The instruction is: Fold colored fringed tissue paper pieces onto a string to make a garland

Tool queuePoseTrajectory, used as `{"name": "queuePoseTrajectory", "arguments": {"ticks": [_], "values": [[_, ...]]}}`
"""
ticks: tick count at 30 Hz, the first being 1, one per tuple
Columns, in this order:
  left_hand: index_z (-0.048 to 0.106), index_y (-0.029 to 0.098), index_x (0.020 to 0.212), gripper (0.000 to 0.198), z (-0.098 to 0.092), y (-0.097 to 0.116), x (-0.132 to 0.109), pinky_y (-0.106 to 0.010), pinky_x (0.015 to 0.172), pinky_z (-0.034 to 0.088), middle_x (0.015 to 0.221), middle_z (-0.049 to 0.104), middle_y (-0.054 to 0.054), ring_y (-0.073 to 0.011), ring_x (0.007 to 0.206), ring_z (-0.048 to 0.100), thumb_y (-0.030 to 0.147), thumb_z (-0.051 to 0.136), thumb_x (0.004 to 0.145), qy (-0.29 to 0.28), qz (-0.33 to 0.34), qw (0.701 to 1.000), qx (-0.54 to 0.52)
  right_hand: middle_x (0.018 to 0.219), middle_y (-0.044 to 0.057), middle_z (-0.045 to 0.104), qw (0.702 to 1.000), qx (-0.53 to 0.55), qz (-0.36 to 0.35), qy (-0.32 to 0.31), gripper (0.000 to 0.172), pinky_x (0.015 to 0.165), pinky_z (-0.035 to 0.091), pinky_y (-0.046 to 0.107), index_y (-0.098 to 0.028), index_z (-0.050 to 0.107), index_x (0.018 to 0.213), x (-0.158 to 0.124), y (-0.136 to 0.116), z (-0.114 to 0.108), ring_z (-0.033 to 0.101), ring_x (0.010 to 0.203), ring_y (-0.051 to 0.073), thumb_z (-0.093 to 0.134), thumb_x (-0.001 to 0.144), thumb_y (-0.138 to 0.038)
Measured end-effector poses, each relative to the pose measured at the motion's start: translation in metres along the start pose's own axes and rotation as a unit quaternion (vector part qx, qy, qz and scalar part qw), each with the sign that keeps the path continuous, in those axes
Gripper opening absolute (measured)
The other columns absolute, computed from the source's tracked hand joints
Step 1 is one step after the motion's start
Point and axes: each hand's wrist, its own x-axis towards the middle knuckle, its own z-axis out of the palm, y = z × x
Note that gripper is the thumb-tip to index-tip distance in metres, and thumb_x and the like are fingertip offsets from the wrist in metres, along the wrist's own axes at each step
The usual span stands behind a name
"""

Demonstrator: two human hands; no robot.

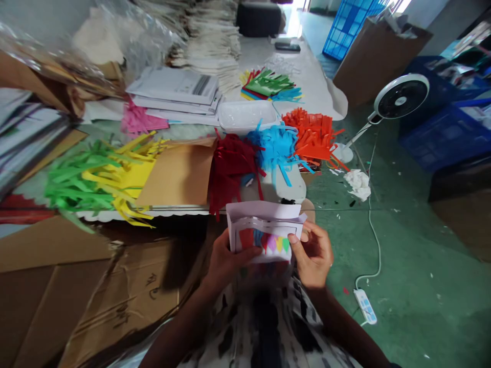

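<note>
A white paper packet [264,210] with a colourful printed picture is held in front of my body. Its top edge stands up as a plain flap, and a shiny, see-through part seems to hang below it. My left hand [226,259] grips the packet's left side, the thumb across its front. At the right edge, my right hand [315,253] pinches it between thumb and fingers. Just beyond the packet lie dark red fringed strips [232,166], light blue strips [274,145] and a brown paper envelope [178,174].
Green strips [80,176], yellow strips [132,171] and orange strips [309,133] lie along the table. Behind stand a white tray [247,115] and a paper stack [176,89]. On the floor at right are a fan [401,97] and power strip [365,305]; cardboard [134,291] lies lower left.
</note>
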Motion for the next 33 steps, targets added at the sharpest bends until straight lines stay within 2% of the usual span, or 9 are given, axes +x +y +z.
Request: {"name": "queuePoseTrajectory", "arguments": {"ticks": [6,8,10,12,15,19,24,28,33], "values": [[0.069,0.017,0.113,0.065,-0.005,-0.010,0.002,-0.024,0.058,0.058,0.086,0.077,-0.002,-0.0167,0.068,0.068,0.035,0.100,0.058,-0.033,0.053,0.998,0.003,0.110,0.005,0.073,0.999,-0.006,-0.035,-0.026,0.051,0.071,0.057,0.030,-0.032,0.066,0.138,0.002,0.007,-0.010,0.069,0.081,0.015,0.077,0.090,-0.019],[0.066,0.020,0.128,0.078,-0.006,-0.011,0.004,-0.025,0.063,0.059,0.100,0.078,-0.005,-0.0200,0.078,0.072,0.036,0.099,0.060,-0.053,0.110,0.992,-0.019,0.104,0.004,0.072,0.999,-0.014,-0.036,-0.034,0.050,0.070,0.056,0.029,-0.032,0.068,0.137,0.007,0.007,-0.014,0.066,0.080,0.015,0.078,0.089,-0.020],[0.057,0.026,0.146,0.085,-0.006,-0.010,0.007,-0.028,0.073,0.062,0.121,0.076,-0.009,-0.0236,0.093,0.075,0.039,0.094,0.070,-0.050,0.185,0.979,-0.062,0.096,0.002,0.070,0.998,-0.020,-0.030,-0.046,0.049,0.068,0.054,0.028,-0.031,0.068,0.135,0.012,0.004,-0.018,0.063,0.078,0.015,0.079,0.088,-0.021],[0.049,0.034,0.154,0.078,-0.007,-0.006,0.010,-0.032,0.085,0.062,0.138,0.070,-0.010,-0.0246,0.105,0.075,0.037,0.084,0.085,-0.032,0.252,0.962,-0.104,0.092,0.001,0.068,0.998,-0.022,-0.020,-0.062,0.047,0.067,0.053,0.027,-0.030,0.068,0.133,0.016,0.001,-0.022,0.061,0.075,0.014,0.080,0.088,-0.023],[0.062,0.031,0.143,0.052,-0.010,0.005,0.015,-0.031,0.089,0.061,0.131,0.073,-0.011,-0.0226,0.105,0.075,0.031,0.077,0.092,-0.032,0.287,0.953,-0.094,0.091,0.001,0.069,0.996,-0.020,-0.015,-0.080,0.045,0.066,0.052,0.027,-0.029,0.066,0.130,0.022,-0.004,-0.027,0.061,0.072,0.014,0.080,0.087,-0.024],[0.070,0.023,0.127,0.036,-0.010,0.019,0.022,-0.025,0.075,0.060,0.105,0.076,-0.009,-0.0191,0.090,0.075,0.030,0.076,0.092,-0.056,0.256,0.963,-0.063,0.101,0.003,0.071,0.995,-0.020,-0.016,-0.096,0.044,0.066,0.054,0.028,-0.029,0.066,0.126,0.029,-0.007,-0.033,0.065,0.075,0.015,0.081,0.085,-0.024],[0.068,0.027,0.125,0.037,-0.011,0.025,0.032,-0.027,0.075,0.059,0.114,0.070,-0.008,-0.0189,0.095,0.071,0.027,0.079,0.090,-0.091,0.267,0.956,-0.082,0.107,0.004,0.072,0.994,-0.021,-0.020,-0.105,0.044,0.073,0.056,0.031,-0.028,0.067,0.123,0.032,-0.002,-0.039,0.069,0.084,0.017,0.085,0.082,-0.025],[0.077,0.023,0.115,0.024,-0.017,0.028,0.038,-0.024,0.075,0.057,0.122,0.068,-0.012,-0.0198,0.100,0.068,0.028,0.076,0.091,-0.123,0.302,0.945,-0.030,0.106,0.003,0.071,0.994,-0.008,-0.015,-0.110,0.045,0.075,0.055,0.030,-0.029,0.068,0.122,0.034,0.002,-0.043,0.068,0.085,0.017,0.086,0.081,-0.026],[0.081,0.021,0.106,0.017,-0.018,0.042,0.042,-0.025,0.082,0.057,0.120,0.071,-0.012,-0.0226,0.111,0.068,0.030,0.076,0.092,-0.132,0.300,0.945,-0.018,0.100,0.004,0.070,0.988,-0.027,-0.016,-0.150,0.028,0.072,0.054,0.030,-0.027,0.071,0.114,0.043,-0.002,-0.048,0.066,0.087,0.019,0.078,0.088,-0.034]]}}
